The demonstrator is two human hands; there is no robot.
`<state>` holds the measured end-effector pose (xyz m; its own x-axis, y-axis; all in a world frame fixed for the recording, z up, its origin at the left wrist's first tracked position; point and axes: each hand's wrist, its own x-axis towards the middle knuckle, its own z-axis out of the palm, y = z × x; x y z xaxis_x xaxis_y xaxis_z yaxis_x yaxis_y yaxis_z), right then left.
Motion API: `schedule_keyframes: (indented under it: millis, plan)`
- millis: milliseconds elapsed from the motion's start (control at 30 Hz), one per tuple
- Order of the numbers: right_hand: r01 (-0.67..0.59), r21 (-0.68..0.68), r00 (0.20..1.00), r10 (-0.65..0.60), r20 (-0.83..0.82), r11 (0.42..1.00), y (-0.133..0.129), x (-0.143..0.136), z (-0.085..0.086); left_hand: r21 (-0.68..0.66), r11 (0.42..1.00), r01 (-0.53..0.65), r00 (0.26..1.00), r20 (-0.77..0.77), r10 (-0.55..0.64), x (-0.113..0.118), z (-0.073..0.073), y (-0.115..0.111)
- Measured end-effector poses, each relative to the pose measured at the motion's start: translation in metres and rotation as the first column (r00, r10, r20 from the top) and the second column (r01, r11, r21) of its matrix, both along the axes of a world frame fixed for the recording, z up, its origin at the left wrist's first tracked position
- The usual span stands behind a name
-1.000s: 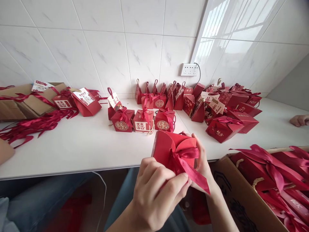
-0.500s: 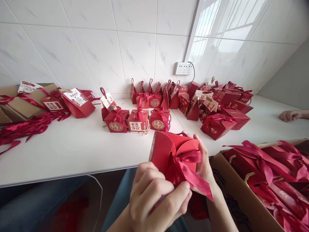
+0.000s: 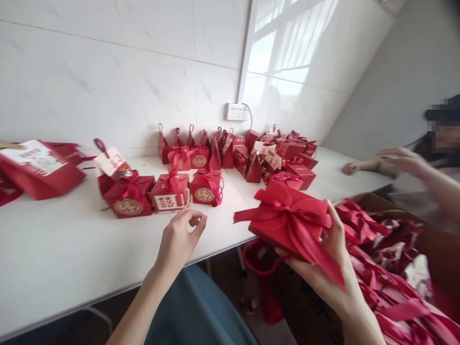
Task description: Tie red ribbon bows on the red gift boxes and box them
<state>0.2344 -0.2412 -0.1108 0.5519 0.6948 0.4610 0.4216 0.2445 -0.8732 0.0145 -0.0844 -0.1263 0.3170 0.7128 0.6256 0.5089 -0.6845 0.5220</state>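
A white socket panel (image 3: 236,112) on the wall (image 3: 161,86); a cable (image 3: 249,116) beside it.

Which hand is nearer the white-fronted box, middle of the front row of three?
Left. The left hand is just in front of the white-fronted box; the right hand is farther off rightward, holding a ribboned box.

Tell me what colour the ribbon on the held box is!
The ribbon is deep pinkish red, clearest in the head view.

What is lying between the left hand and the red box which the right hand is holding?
In the head view, between the left hand and the red box there is bare white table, with one ribbon end pointing toward the hand.
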Motion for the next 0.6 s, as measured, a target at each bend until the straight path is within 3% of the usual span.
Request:
schedule_keyframes:
  millis: [100, 167, 200, 267, 367, 500, 600]
  plan:
    - [0.158, -0.019, 0.960, -0.158, -0.233, 0.987, -0.023, 0.016, 0.014, -0.084, 0.971, 0.223, 0.964, -0.127, -0.233, 0.031, -0.018, 0.005]
    - [0.127, 0.012, 0.895, -0.109, -0.432, 0.992, -0.037, 0.026, 0.021, -0.091, 0.949, 0.301, 0.927, -0.205, -0.314, 0.049, -0.033, 0.005]
    - [0.094, 0.029, 0.819, -0.060, -0.570, 0.995, -0.045, 0.030, 0.025, -0.083, 0.943, 0.323, 0.910, -0.247, -0.333, 0.056, -0.040, 0.006]
    - [0.026, 0.053, 0.594, 0.027, -0.804, 0.998, -0.059, 0.035, 0.030, -0.053, 0.936, 0.348, 0.875, -0.341, -0.345, 0.066, -0.056, 0.009]
    - [-0.036, 0.054, 0.378, 0.064, -0.924, 0.998, -0.077, 0.037, 0.038, 0.008, 0.932, 0.361, 0.839, -0.438, -0.321, 0.070, -0.075, 0.018]
    - [-0.049, 0.054, 0.337, 0.067, -0.939, 0.997, -0.090, 0.033, 0.044, 0.054, 0.925, 0.377, 0.835, -0.451, -0.314, 0.069, -0.085, 0.025]
    - [0.001, 0.000, 0.431, 0.000, -0.902, 1.000, -0.099, 0.038, 0.042, 0.052, 0.927, 0.371, 0.835, -0.456, -0.308, 0.070, -0.085, 0.026]
